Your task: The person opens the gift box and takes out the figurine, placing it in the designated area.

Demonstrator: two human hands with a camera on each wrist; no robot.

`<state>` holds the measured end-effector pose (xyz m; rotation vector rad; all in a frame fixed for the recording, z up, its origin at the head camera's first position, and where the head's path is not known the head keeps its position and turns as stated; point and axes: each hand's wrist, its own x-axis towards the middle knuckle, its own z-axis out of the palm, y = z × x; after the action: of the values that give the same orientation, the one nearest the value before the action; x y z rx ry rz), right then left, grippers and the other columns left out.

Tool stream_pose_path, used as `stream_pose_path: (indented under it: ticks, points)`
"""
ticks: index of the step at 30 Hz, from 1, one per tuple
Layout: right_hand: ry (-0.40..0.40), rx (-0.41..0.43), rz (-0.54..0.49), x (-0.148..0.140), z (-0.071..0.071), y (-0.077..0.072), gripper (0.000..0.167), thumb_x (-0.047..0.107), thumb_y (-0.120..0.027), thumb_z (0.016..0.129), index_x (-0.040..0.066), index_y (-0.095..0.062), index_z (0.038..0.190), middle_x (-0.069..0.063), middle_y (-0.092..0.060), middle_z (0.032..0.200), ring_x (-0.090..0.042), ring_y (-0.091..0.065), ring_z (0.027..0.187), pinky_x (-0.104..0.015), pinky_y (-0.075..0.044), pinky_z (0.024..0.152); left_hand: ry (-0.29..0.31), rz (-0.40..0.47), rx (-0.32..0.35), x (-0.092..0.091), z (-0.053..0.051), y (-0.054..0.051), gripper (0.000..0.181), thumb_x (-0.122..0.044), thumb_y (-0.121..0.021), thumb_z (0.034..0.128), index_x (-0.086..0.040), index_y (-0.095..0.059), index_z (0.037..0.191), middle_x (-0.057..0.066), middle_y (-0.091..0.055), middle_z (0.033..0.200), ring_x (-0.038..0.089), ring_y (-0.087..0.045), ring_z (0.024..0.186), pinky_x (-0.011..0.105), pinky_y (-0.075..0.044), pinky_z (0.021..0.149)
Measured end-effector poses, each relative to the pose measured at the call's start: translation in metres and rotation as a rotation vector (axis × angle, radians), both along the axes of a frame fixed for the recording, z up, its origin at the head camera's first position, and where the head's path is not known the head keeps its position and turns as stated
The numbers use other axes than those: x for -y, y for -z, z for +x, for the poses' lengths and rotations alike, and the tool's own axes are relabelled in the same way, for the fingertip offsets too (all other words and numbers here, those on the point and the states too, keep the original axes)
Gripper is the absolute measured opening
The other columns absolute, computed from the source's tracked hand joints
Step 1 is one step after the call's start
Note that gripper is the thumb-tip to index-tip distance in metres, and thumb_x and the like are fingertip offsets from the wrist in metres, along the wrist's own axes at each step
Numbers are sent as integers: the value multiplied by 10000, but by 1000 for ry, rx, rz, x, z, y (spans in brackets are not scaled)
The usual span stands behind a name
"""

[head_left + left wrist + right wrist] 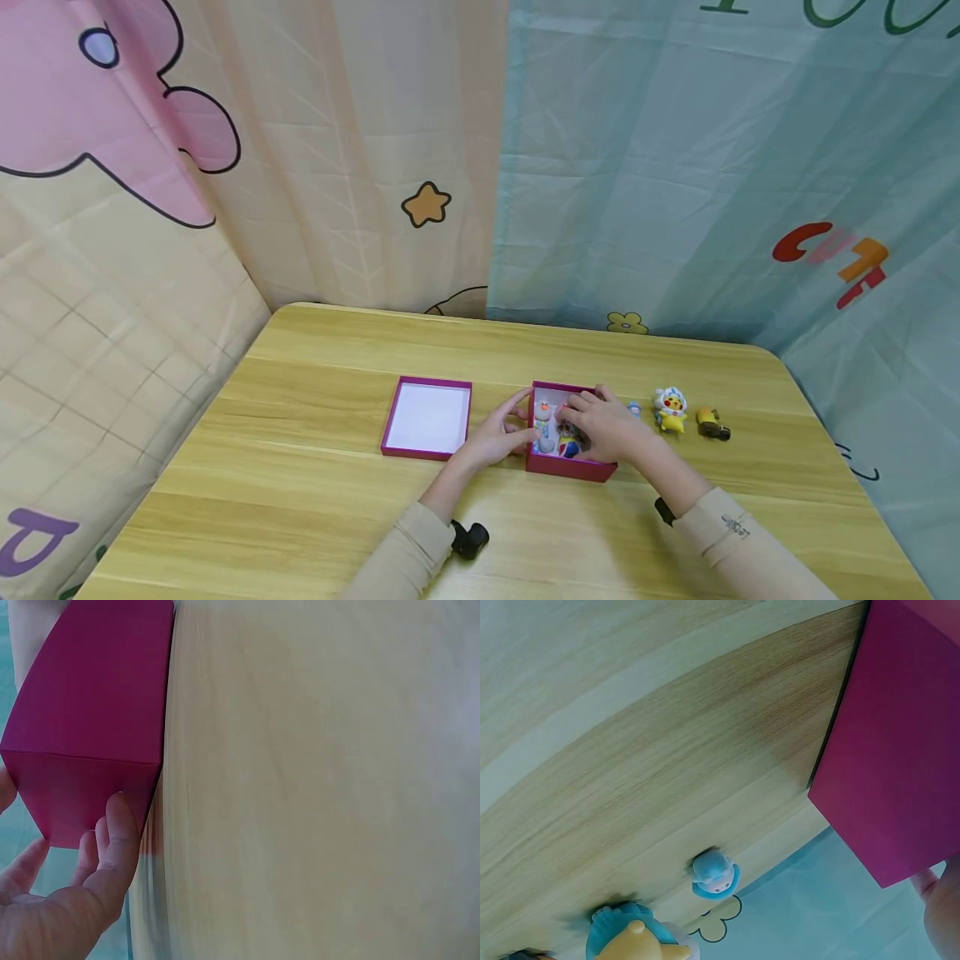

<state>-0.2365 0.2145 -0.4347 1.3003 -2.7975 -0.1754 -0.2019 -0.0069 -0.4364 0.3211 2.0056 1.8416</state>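
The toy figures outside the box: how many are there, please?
3: a small blue figure by the right hand, a white-hooded one beside it, a yellow-black one farthest right; others may be hidden.

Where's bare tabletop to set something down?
The table is bare left of the white-lined lid and behind it, to the back edge. Crowded: between lid and magenta box, where the left hand is; inside the box, under the right hand; and right of the box, three figures.

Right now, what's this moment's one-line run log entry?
left hand: touching box | right hand: at box opening, grip unclear | box: open, figurines inside | lid: left of box | three toys: right of box
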Motion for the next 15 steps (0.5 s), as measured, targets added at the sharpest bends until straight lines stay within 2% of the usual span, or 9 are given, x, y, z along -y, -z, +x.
stream_pose_path:
  ticks: [8, 11, 15]
  points:
    - [-17, -6, -22, -1, 0, -1, 601, 515, -740, 666, 118, -610, 1098, -60, -583, 1072, -254, -523, 1002, -507, -375, 888, -10, -3, 5, -4, -13, 28, 665, -140, -621, 872, -208, -282, 1440, 173, -410, 1184, 169, -532, 816, 408, -536, 750]
    - [-21, 7, -26, -1, 0, -1, 604, 519, -735, 671, 115, -609, 1103, -63, -583, 1078, -256, -524, 1007, -508, -373, 888, -11, -6, -1, -4, -14, 29, 667, -148, -622, 872, -219, -279, 1440, 169, -410, 1185, 165, -534, 812, 398, -539, 741]
    - [-23, 37, -35, -2, 0, -3, 588, 476, -758, 667, 118, -609, 1109, -68, -587, 1090, -265, -527, 1018, -517, -375, 888, -7, 2, 1, -3, -11, 23, 659, -132, -614, 876, -189, -279, 1441, 187, -406, 1189, 160, -531, 809, 414, -535, 750]
